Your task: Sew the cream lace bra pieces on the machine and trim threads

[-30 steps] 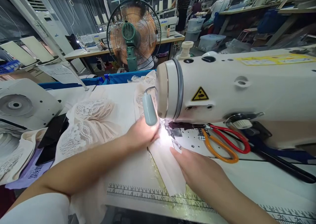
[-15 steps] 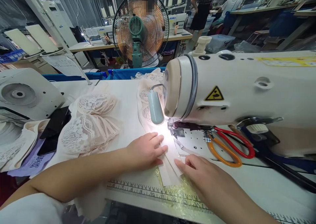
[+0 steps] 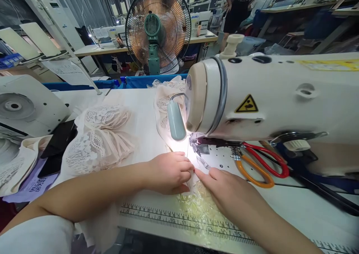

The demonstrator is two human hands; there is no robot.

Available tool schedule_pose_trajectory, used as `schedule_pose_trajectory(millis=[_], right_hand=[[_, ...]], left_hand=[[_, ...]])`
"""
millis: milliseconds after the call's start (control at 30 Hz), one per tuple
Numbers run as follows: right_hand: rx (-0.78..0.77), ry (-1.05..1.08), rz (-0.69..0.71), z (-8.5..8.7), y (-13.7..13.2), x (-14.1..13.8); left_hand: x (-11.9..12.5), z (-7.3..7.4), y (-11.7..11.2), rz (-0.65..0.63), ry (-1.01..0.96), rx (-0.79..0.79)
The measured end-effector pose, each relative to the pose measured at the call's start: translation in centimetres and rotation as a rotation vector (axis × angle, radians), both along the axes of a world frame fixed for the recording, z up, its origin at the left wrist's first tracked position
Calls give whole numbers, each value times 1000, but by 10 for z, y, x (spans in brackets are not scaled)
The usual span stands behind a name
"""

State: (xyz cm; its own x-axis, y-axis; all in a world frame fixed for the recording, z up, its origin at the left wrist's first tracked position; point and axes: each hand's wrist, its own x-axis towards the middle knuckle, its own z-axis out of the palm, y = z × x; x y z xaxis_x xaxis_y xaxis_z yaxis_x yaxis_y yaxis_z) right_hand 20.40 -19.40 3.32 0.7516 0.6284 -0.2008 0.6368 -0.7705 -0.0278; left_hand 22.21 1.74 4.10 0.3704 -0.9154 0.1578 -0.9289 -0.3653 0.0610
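Cloth = pale piece on the table, below the needle area of the sewing machine, mostly under the left hand; its upper part is washed out by the light. Left hand: fingers curled together, clamped on cloth, a bit of it sticking out past the thumb. Right hand: palm down, index fingertip touching the left fingertips at the cloth's right edge. Can't tell if the right thumb and finger are pinching anything. Grey cylinder hangs on a bent wire just above the left hand, beside the machine's end. Scissors, 1 red and 1 orange handle loop, lie right of the needle area, beyond the right hand. Yellowish tape on the table between the hands and the ruler strip near the front edge. 1 lace piece left of the left hand, another behind the cylinder. Further left: dark phone-like slab, purple sheet, 2nd machine. Behind the table: green fan. 2 thread cones upper left.
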Motion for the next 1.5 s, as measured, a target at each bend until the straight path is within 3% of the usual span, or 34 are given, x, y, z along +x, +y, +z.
schedule_pose_trajectory(millis=[200,433,767,1067,1200,1367,1433,1500], right_hand=[[-162,116,-61,15,12,4],[-185,109,-88,16,20,8],[-230,187,-210,26,44,17],[-241,173,-218,26,51,15],[-192,63,-175,17,44,5],[-36,-162,-76,-9,27,-15],[19,-239,-60,-19,21,-21],[94,-308,-60,-26,17,-24]], left_hand=[[6,-6,1,-2,-59,-23],[10,-4,4,8,-7,-35],[29,-4,8,40,-82,95],[37,-7,12,125,-3,29],[40,-8,13,181,-26,47],[39,-13,16,199,-191,100],[33,-14,15,280,-225,93],[26,-12,14,457,-226,87]])
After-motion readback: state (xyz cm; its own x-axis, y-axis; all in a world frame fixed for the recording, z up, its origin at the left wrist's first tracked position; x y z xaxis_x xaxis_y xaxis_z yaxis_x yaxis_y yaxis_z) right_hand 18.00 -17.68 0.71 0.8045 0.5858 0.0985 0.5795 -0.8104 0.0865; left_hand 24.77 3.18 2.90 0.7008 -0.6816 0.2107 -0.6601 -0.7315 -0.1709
